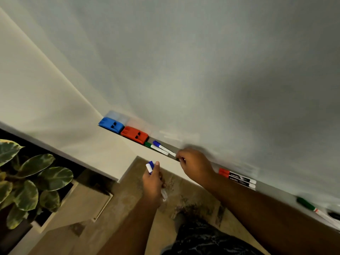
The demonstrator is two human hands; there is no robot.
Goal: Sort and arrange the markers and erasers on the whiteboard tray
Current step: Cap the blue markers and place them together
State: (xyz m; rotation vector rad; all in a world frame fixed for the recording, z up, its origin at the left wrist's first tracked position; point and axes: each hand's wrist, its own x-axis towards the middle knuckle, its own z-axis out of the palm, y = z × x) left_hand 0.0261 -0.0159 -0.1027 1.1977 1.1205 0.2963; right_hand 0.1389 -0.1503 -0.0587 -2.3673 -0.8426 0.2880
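Note:
A blue eraser and a red eraser sit side by side at the tray's left end. Beside them lie a green-capped marker and a blue-capped marker. My right hand pinches the white end of that blue-capped marker on the tray. My left hand is below the tray, away from the board, closed around another blue-capped marker, cap up. Two red-capped markers lie together further right. A green marker lies near the right edge.
The whiteboard fills the upper view, tilted. A potted plant with large leaves stands at lower left in a wooden planter. Brown floor tiles lie below the tray. A dark object shows at the tray's far right.

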